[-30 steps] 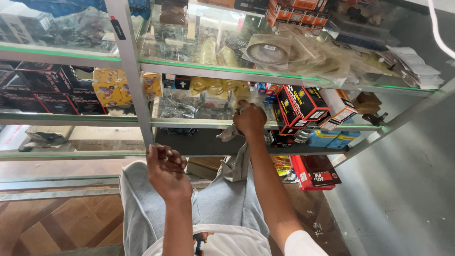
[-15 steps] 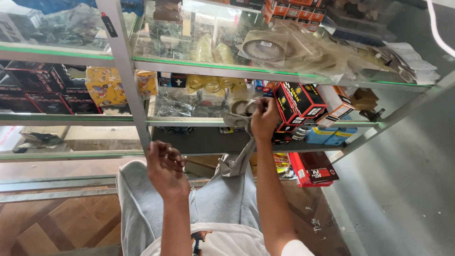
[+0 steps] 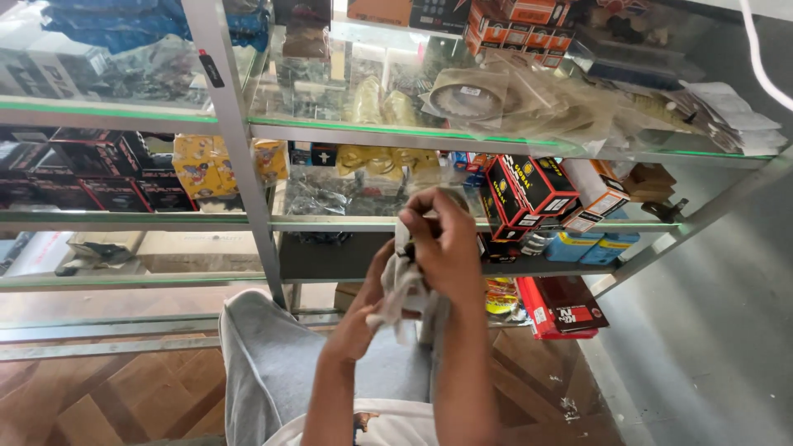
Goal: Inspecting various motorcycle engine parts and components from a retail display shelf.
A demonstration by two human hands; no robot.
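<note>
— So, what had changed from the half second before?

— Your right hand (image 3: 446, 248) had come back from the middle glass shelf (image 3: 347, 221), where it had been reaching up beside the black and red boxes (image 3: 529, 186). Your left hand (image 3: 363, 318), which had hovered low and empty over your grey-trousered knee (image 3: 264, 363), had risen to meet it. Both hands now sat together in front of the shelf unit's lower edge.

— And what did you have hold of?

— You had a pale cloth (image 3: 405, 289) between them. Your right hand was curled over its top, fingers bent down and closed on the upper bunch. Your left hand gripped the lower part from beneath, fingers folded around it.

— Which way did the cloth run?

— Its long axis ran nearly upright, tilted a little: the top end pointed up toward the shelf's edge, and the loose lower end hung down toward your lap, on the side of your left wrist. Whether anything was wrapped inside the cloth, I could not tell.

— Where was it against the shelves?

— It was just below the middle shelf, left of the boxes, near the grey upright post (image 3: 239, 165).
</note>
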